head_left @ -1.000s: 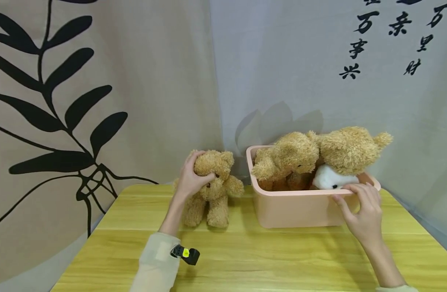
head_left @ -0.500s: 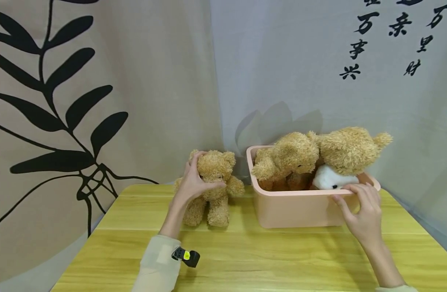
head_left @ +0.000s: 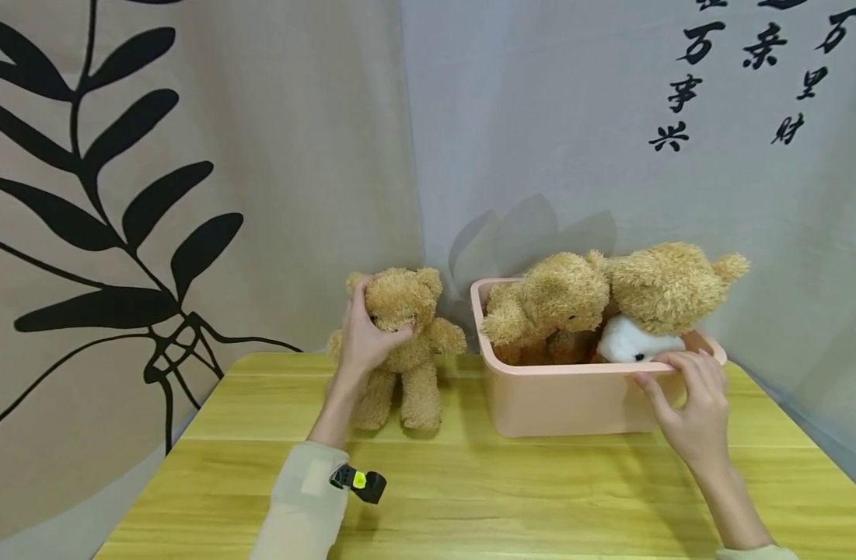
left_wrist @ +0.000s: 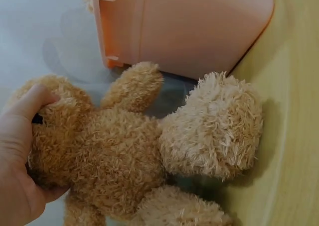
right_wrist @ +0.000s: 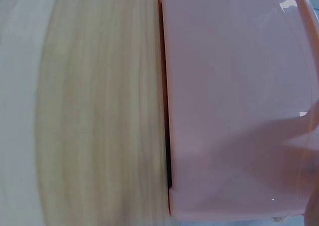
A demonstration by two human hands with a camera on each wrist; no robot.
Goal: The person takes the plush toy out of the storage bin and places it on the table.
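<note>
My left hand (head_left: 368, 334) grips a tan teddy bear (head_left: 421, 365) by its head, thumb across the face and fingers behind. The bear is upright, its legs hanging down close over the table. In the left wrist view the thumb lies on the head of the bear (left_wrist: 119, 156) and the legs point toward the table. My right hand (head_left: 697, 408) holds the front rim of a pink bin (head_left: 567, 400) near its right corner, fingers over the edge and thumb on the outside. The side wall of the bin (right_wrist: 239, 96) fills much of the right wrist view.
Inside the bin, two tan teddy bears lie at the top: one at left (head_left: 564, 292) and one at right (head_left: 669, 284) overhanging the rim. A white plush toy (head_left: 634, 342) sits beneath. The wooden table (head_left: 511, 498) meets a printed curtain (head_left: 316, 155) behind.
The left thumb has shifted over the bear's face, and the bear has risen slightly and moved a little left. The right hand and the bin have stayed put.
</note>
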